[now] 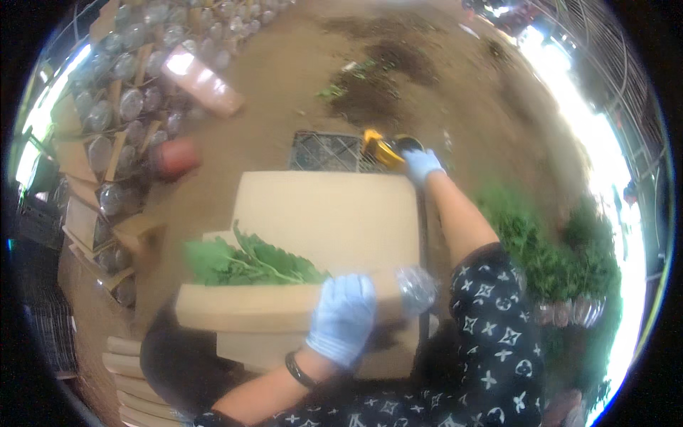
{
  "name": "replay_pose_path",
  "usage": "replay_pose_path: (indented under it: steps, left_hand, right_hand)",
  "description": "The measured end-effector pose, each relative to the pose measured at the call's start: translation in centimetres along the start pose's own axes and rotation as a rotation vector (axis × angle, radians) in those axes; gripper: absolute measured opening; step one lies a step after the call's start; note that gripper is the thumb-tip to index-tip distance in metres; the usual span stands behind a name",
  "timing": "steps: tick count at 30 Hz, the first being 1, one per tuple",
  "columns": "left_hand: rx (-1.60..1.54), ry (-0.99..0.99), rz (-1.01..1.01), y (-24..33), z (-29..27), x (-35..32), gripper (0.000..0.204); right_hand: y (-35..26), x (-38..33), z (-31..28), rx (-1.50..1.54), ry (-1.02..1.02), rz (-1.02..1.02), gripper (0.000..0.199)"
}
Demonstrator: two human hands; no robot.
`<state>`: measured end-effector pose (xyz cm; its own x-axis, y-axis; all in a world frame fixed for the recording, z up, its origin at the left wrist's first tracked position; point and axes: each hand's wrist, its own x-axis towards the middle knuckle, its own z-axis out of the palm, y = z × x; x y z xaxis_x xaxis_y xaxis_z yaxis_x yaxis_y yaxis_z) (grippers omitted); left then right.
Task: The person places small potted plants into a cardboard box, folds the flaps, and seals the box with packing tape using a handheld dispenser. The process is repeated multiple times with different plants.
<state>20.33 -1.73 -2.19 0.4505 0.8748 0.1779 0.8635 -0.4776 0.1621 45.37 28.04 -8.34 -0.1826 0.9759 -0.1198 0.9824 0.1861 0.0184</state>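
Observation:
My left hand point(343, 317), in a blue glove, is closed round the near side of a long narrow cardboard box point(242, 307) in front of me. Leafy green stems point(260, 262) stick out along the box's far edge. At the box's right end shows a clear plastic pot or cup point(415, 290). Under and behind it lies a larger flat piece of cardboard point(327, 213). My right hand point(425, 165), gloved too, reaches far forward and is closed on a yellow tool with a round black part point(382, 149); its exact kind is blurred. The tool is over a black plastic crate point(326, 151).
Rows of cardboard boxes with clear round plastic ends point(131, 104) line the left. Near them lie a pinkish-brown box point(203, 82) and a red container point(176, 156). Potted green plants point(551, 249) stand at right. Folded cardboard point(135, 384) is stacked at lower left. Soil point(377, 85) is scattered ahead.

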Motion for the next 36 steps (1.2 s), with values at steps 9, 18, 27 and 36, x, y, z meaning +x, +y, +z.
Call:
replay_pose_path:
  steps: [9, 18, 27, 36]
  left_hand:
    - [0.004, 0.266, -0.005, -0.2, 0.4, -0.3, 0.007]
    - [-0.062, 0.208, 0.0, -0.4, 1.4, 0.1, 0.01]
    - [-0.008, 0.189, -0.023, -0.2, 1.0, 1.2, 0.012]
    - [-0.24, -0.197, -0.176, -1.5, -0.9, 3.8, 0.018]
  right_hand:
    - [4.6, -4.8, -8.9, 0.478, 0.267, 0.211, 0.043]
    - [0.3, -18.4, -16.3, 0.792, 0.283, -0.022, 0.033]
    - [-14.1, -21.8, -19.0, 0.256, 0.038, 0.162, 0.045]
    - [-21.2, -41.7, -12.3, 0.494, 0.615, 0.295, 0.052]
